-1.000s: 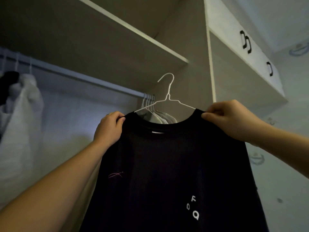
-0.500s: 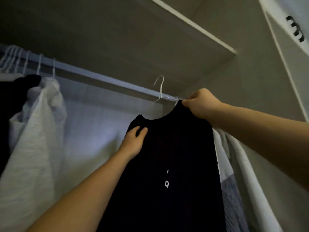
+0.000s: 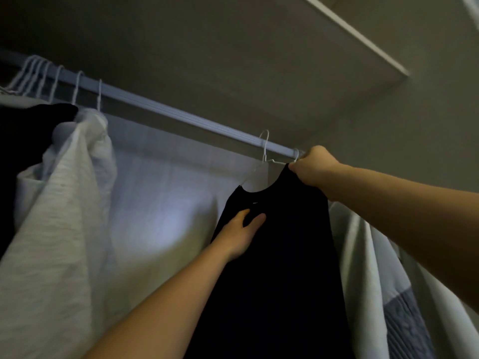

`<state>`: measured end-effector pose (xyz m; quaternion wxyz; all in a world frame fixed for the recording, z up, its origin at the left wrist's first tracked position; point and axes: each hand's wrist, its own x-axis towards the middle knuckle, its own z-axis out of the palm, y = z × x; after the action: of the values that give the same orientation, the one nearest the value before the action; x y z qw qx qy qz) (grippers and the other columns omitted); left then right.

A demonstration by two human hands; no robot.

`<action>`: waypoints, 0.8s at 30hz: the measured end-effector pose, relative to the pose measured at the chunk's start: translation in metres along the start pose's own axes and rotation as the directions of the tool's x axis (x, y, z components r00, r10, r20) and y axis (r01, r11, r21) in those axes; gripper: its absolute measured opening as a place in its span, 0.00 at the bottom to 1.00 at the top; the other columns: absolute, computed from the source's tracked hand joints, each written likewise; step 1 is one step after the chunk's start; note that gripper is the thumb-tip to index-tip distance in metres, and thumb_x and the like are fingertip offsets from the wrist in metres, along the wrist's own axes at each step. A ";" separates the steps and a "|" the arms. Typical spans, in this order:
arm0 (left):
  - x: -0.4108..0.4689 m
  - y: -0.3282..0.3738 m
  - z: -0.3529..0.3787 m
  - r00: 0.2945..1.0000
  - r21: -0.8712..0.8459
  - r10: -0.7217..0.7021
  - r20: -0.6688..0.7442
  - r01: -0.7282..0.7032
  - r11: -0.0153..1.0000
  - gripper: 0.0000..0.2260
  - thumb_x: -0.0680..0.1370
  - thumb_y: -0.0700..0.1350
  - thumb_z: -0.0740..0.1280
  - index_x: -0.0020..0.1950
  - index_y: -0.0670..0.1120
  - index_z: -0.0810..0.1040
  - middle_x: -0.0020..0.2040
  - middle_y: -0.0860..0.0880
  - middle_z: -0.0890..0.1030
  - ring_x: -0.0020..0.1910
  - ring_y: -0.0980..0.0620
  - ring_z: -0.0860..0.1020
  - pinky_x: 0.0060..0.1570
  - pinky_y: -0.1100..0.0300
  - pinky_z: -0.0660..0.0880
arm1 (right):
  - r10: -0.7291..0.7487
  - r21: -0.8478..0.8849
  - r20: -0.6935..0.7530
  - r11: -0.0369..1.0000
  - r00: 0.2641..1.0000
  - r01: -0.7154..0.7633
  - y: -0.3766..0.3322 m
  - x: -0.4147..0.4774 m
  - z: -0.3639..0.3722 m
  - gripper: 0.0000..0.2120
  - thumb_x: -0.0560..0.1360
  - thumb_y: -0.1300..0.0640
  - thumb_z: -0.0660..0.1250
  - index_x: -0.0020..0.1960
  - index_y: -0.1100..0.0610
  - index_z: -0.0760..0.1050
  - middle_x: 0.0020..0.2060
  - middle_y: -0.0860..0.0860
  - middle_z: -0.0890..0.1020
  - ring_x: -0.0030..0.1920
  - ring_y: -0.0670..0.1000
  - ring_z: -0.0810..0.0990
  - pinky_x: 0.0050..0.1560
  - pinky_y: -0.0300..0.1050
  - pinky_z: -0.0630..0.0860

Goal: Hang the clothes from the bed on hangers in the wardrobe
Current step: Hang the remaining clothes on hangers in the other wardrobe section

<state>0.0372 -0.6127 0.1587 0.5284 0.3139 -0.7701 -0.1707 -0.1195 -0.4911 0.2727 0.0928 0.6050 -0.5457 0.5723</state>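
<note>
A black T-shirt [image 3: 280, 255] hangs on a white wire hanger [image 3: 265, 151], whose hook is at the wardrobe rail [image 3: 166, 111], over it or just in front. My right hand [image 3: 312, 165] grips the shirt's right shoulder together with the hanger's end, close under the rail. My left hand [image 3: 242, 235] holds the shirt's front below the neckline, thumb and fingers pinching the fabric. The shirt's lower part runs out of view at the bottom.
A light grey garment [image 3: 59, 203] and a black one [image 3: 23, 141] hang at the rail's left with several white hangers [image 3: 39, 76]. White and grey-patterned clothes [image 3: 383, 281] hang at the right, against the black shirt. A shelf [image 3: 259, 60] lies just above the rail.
The black shirt on its hanger went up and into the wardrobe, from in front of the shelf to the rail. My left hand slid from the shoulder down to the chest.
</note>
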 end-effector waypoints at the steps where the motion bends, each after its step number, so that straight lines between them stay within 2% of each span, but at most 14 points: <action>1: 0.002 -0.003 0.002 1.000 -0.002 -0.004 0.005 0.004 1.000 0.32 0.79 0.66 0.59 0.78 0.52 0.62 0.74 0.50 0.70 0.70 0.48 0.71 0.63 0.56 0.68 | 0.002 0.009 0.000 1.000 1.000 -0.002 0.002 -0.001 0.000 0.15 0.76 0.56 0.66 0.60 0.63 0.73 0.46 0.60 0.78 0.43 0.59 0.79 0.39 0.45 0.70; 4: 0.004 -0.009 0.008 1.000 -0.011 -0.005 0.003 0.005 1.000 0.44 0.66 0.76 0.59 0.76 0.54 0.66 0.70 0.51 0.74 0.66 0.49 0.74 0.68 0.49 0.70 | 0.016 0.046 0.019 0.999 1.000 -0.016 0.008 -0.004 0.000 0.16 0.75 0.57 0.65 0.60 0.62 0.73 0.44 0.59 0.78 0.39 0.57 0.78 0.36 0.44 0.72; 6: 0.008 -0.012 0.012 1.000 -0.015 0.008 -0.004 -0.008 1.000 0.47 0.63 0.77 0.58 0.77 0.54 0.66 0.70 0.51 0.74 0.66 0.50 0.75 0.67 0.48 0.71 | 0.036 0.061 0.051 0.997 0.998 -0.039 0.012 -0.006 0.001 0.16 0.77 0.57 0.65 0.62 0.62 0.71 0.43 0.57 0.76 0.35 0.54 0.75 0.32 0.42 0.69; 8: 0.015 -0.014 0.015 1.000 -0.021 0.002 -0.014 -0.003 1.000 0.42 0.70 0.74 0.60 0.78 0.52 0.63 0.73 0.51 0.71 0.68 0.49 0.73 0.69 0.50 0.69 | 0.049 0.062 0.090 0.997 0.995 -0.055 0.016 -0.007 0.001 0.14 0.78 0.58 0.65 0.61 0.63 0.71 0.42 0.56 0.74 0.33 0.51 0.72 0.29 0.41 0.67; 10: 0.025 -0.018 0.016 0.999 -0.024 0.005 -0.041 -0.006 1.000 0.33 0.79 0.65 0.60 0.79 0.50 0.60 0.75 0.50 0.67 0.72 0.47 0.69 0.69 0.53 0.67 | 0.019 0.013 0.099 1.000 0.995 -0.020 0.019 -0.006 0.000 0.11 0.78 0.57 0.66 0.56 0.62 0.72 0.40 0.56 0.73 0.33 0.51 0.72 0.30 0.41 0.67; 12: 0.035 -0.022 0.015 0.996 0.002 0.016 -0.084 -0.015 1.000 0.33 0.79 0.64 0.61 0.79 0.51 0.60 0.76 0.49 0.65 0.74 0.47 0.67 0.71 0.51 0.66 | -0.091 -0.180 0.085 0.978 0.992 0.105 0.021 -0.005 -0.003 0.11 0.78 0.56 0.65 0.56 0.62 0.73 0.44 0.57 0.74 0.38 0.54 0.74 0.35 0.41 0.67; 14: 0.050 -0.029 0.013 0.989 0.011 0.060 -0.134 -0.059 0.998 0.33 0.75 0.67 0.62 0.77 0.53 0.64 0.74 0.51 0.69 0.71 0.49 0.69 0.70 0.48 0.68 | -0.251 -0.453 0.111 0.849 0.962 0.274 0.021 -0.005 -0.005 0.18 0.79 0.56 0.61 0.65 0.63 0.69 0.56 0.59 0.75 0.51 0.59 0.76 0.44 0.42 0.68; 17: 0.086 -0.048 0.008 0.974 0.009 0.051 -0.220 -0.051 0.999 0.36 0.71 0.74 0.63 0.74 0.57 0.66 0.72 0.50 0.72 0.69 0.49 0.72 0.68 0.45 0.71 | -0.382 -0.640 0.293 0.603 0.877 0.477 0.021 -0.007 -0.008 0.20 0.79 0.52 0.60 0.69 0.58 0.65 0.67 0.57 0.69 0.64 0.61 0.71 0.59 0.52 0.72; 18: 0.090 -0.044 0.006 0.969 0.009 0.039 -0.245 -0.038 0.999 0.37 0.72 0.73 0.63 0.76 0.56 0.64 0.75 0.47 0.68 0.71 0.46 0.70 0.70 0.44 0.68 | -0.372 -0.679 0.375 0.513 0.849 0.525 0.022 -0.006 -0.009 0.23 0.79 0.49 0.60 0.72 0.56 0.63 0.70 0.55 0.66 0.68 0.60 0.68 0.64 0.55 0.70; 20: 0.095 -0.037 0.003 0.965 -0.002 -0.002 -0.261 0.002 1.000 0.35 0.78 0.63 0.64 0.80 0.51 0.57 0.79 0.45 0.59 0.76 0.43 0.63 0.74 0.45 0.62 | -0.305 -0.742 0.488 0.350 0.818 0.572 0.024 -0.004 -0.009 0.31 0.80 0.44 0.59 0.78 0.54 0.53 0.75 0.52 0.60 0.74 0.58 0.62 0.69 0.58 0.65; 22: 0.104 -0.036 0.002 0.965 -0.031 -0.030 -0.259 0.023 0.999 0.33 0.80 0.58 0.63 0.81 0.50 0.55 0.80 0.46 0.59 0.77 0.44 0.61 0.75 0.47 0.60 | -0.248 -0.764 0.528 0.280 0.812 0.582 0.028 -0.003 -0.008 0.37 0.80 0.41 0.58 0.80 0.54 0.45 0.78 0.52 0.56 0.76 0.57 0.59 0.71 0.59 0.62; 24: 0.113 -0.038 0.006 0.976 -0.053 -0.036 -0.217 0.025 0.998 0.30 0.81 0.58 0.62 0.80 0.53 0.57 0.79 0.47 0.62 0.75 0.44 0.64 0.74 0.47 0.63 | -0.225 -0.777 0.536 0.246 0.813 0.580 0.035 0.000 -0.006 0.40 0.79 0.38 0.57 0.80 0.55 0.41 0.79 0.52 0.52 0.77 0.56 0.55 0.72 0.60 0.58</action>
<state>0.0154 -0.7163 0.2130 0.6145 0.3292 -0.6982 -0.1629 -0.1498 -0.5003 0.2568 0.4700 0.6495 -0.5975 0.0180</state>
